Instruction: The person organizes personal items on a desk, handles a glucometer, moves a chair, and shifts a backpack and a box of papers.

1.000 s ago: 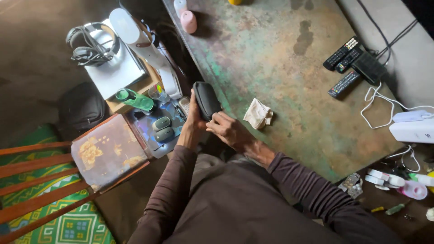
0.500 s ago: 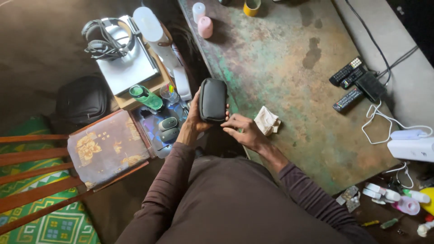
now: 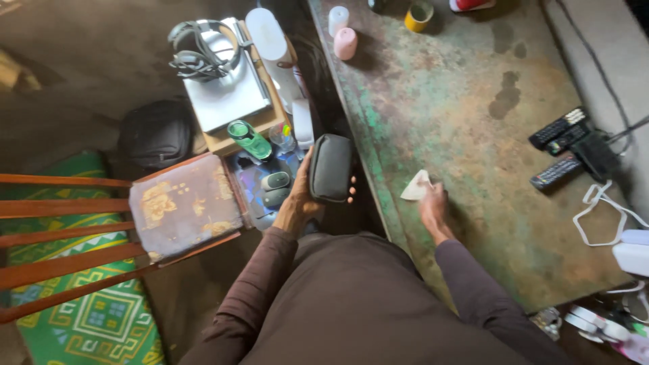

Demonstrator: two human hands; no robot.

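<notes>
The left hand [image 3: 301, 203] grips a dark oval zip case [image 3: 330, 167], thumb on one long edge and fingertips curled round the other, holding it upright in the air just off the near edge of the worn green counter [image 3: 466, 88]. The right hand [image 3: 433, 203] is down on the counter with its fingers closed over a crumpled pale cloth [image 3: 414, 188], which pokes out from under them. To wipe well, I judge the cloth wants gathering into a firm pad inside the fingers before it meets the case, and the case wants turning so that a broad face looks up (the thumb grip leaves room for that). Keeping the case over the lap and not over the gap beside the counter would lessen the harm of a slip. Round about: a green bottle [image 3: 249, 139] and two small grey mouse-like devices [image 3: 276, 188] lie on a low surface just left of the case, close enough to be knocked by the left elbow. Headphones [image 3: 203, 51] rest on a white box, a black bag [image 3: 157, 133] sits on the floor, and a wooden chair with a patterned cushion [image 3: 184, 205] stands to the left. Black remotes [image 3: 561, 145] and a white cable [image 3: 602, 213] lie well apart, on the far right of the counter.
</notes>
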